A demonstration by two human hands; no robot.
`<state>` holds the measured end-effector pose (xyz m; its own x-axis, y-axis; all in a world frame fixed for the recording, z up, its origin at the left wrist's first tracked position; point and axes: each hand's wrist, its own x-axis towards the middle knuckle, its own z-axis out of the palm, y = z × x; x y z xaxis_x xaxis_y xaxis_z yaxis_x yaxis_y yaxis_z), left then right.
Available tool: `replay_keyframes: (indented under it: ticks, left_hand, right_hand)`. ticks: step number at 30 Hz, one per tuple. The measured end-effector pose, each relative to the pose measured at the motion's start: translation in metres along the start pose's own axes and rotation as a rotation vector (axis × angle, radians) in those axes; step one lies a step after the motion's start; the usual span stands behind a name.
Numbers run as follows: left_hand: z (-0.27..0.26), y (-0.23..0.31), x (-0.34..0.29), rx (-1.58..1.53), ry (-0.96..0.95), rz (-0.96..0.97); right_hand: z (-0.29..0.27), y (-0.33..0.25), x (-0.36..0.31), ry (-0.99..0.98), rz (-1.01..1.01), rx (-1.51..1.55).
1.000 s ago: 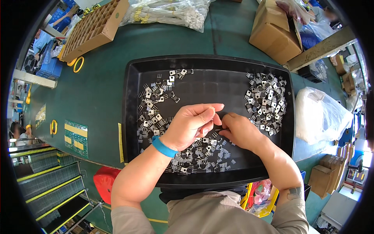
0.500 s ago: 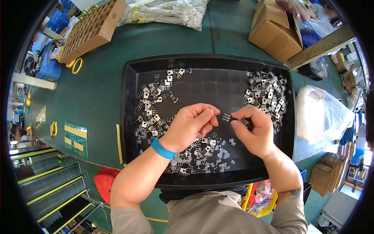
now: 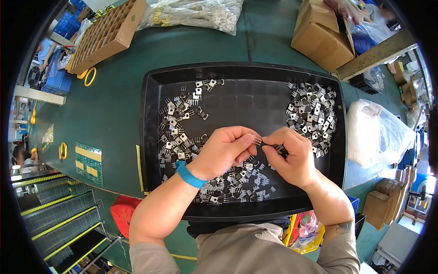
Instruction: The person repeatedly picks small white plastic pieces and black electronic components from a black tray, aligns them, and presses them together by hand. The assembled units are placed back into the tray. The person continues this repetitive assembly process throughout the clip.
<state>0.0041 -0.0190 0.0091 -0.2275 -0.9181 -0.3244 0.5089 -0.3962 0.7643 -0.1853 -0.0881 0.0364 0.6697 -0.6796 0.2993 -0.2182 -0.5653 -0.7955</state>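
Observation:
Over the black tray my two hands meet fingertip to fingertip. My right hand pinches a small three-legged transistor, its metal legs pointing left to my left fingertips. Thumb and forefinger of my left hand, which wears a blue wristband, are pressed together at those legs. What they hold is too small to make out. Loose transistors lie along the tray's left side and below my hands, mixed with small pale pronged pieces. Another heap of transistors fills the right side.
On the green table stand a divided cardboard box, a bag of white-ended cables and an open carton. A white plastic bag sits right of the tray. Circuit boards and yellow tape rolls lie left.
My right hand has moved left with the transistor, closing the gap to my left hand. The transistor's legs now reach my left fingertips.

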Motion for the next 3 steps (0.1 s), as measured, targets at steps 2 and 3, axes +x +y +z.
replay_keyframes:
  ticks: [2, 3]
  left_hand:
    - [0.0008, -0.0008, 0.0001, 0.051, 0.013, 0.023]
    - [0.0008, -0.0008, 0.0001, 0.051, 0.013, 0.023]
  right_hand:
    - [0.0000, -0.0014, -0.0005, -0.004, 0.046, -0.023]
    - [0.0004, -0.0028, -0.0006, 0.000, 0.077, -0.033]
